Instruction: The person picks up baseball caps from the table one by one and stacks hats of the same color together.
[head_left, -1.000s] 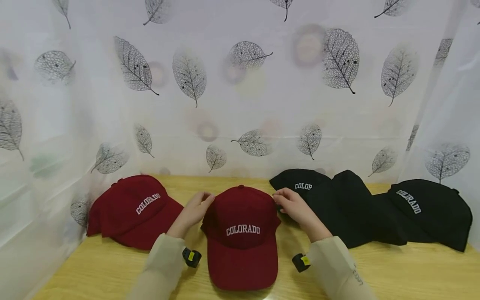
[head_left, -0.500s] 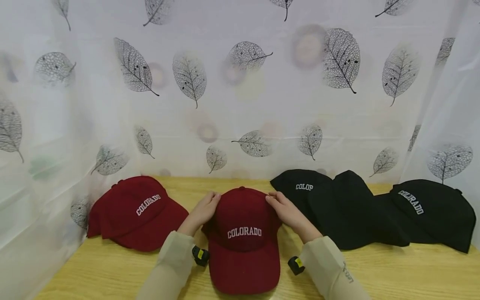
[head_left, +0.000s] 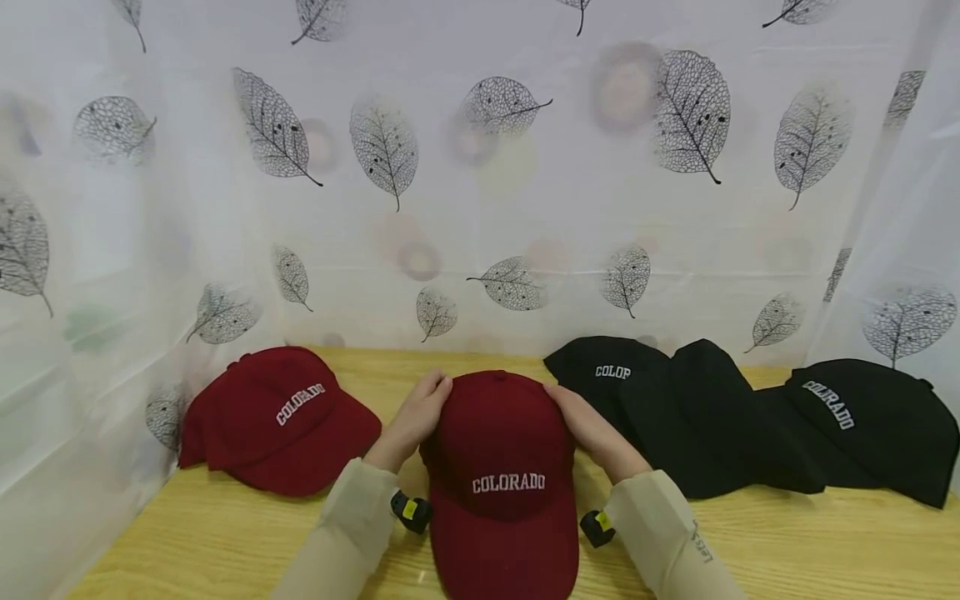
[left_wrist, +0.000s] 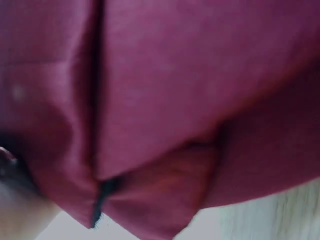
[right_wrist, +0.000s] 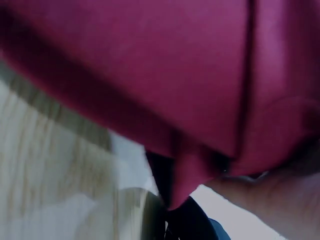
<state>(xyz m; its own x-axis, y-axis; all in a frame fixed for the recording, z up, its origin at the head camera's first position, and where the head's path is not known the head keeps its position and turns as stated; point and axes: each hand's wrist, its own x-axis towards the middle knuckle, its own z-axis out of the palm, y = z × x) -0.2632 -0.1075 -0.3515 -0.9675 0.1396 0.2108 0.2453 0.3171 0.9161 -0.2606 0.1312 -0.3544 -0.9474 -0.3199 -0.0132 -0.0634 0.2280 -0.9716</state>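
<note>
A dark red baseball cap (head_left: 501, 417) with white COLORADO lettering stands at front centre, crown up and brim towards me. My left hand (head_left: 417, 421) grips its left side, fingertips near the top of the crown. On the opposite side, my right hand (head_left: 600, 429) holds the crown, its fingers mostly hidden by the cloth. Red cloth (left_wrist: 165, 85) fills most of the left wrist view, with a bit of the left hand (left_wrist: 22, 210) at the lower left corner. In the right wrist view, part of the right hand (right_wrist: 270, 200) shows below the cap's edge (right_wrist: 165, 90).
Another red cap (head_left: 273, 425) lies tilted at the left of the wooden table (head_left: 225, 542). Several black caps overlap on the right, one (head_left: 712, 425) in front and one (head_left: 870, 425) at the far right. A leaf-print curtain (head_left: 465, 192) encloses the back and sides.
Both hands have closed in on the crown from either side. The held cap has come slightly towards me and to the right. The other caps lie as before.
</note>
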